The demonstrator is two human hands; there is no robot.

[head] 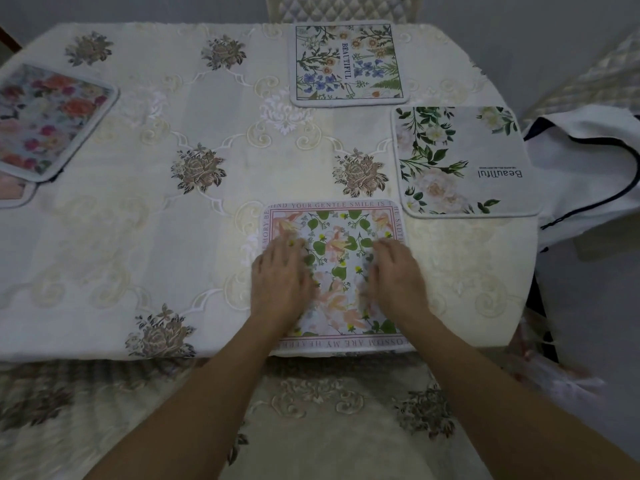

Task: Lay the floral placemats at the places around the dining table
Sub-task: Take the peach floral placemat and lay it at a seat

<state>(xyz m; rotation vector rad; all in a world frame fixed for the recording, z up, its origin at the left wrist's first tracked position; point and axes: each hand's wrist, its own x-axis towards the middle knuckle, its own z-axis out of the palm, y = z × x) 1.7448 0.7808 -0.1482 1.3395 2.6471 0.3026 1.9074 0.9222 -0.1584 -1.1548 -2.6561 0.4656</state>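
A pink-bordered floral placemat (337, 237) lies flat at the near edge of the dining table (138, 220). My left hand (280, 278) and my right hand (398, 278) both rest palm down on it, fingers spread, gripping nothing. A placemat with blue and orange flowers (348, 64) lies at the far edge. A white-rose placemat (460, 161) lies at the right end. At the left edge sits a red-flowered placemat (48, 119), with the corner of another mat (14, 192) showing under it.
An embroidered cream tablecloth covers the table and hangs over the near edge. A quilted chair back (343, 8) stands at the far side. A white bag with dark trim (588, 174) sits off the table's right end.
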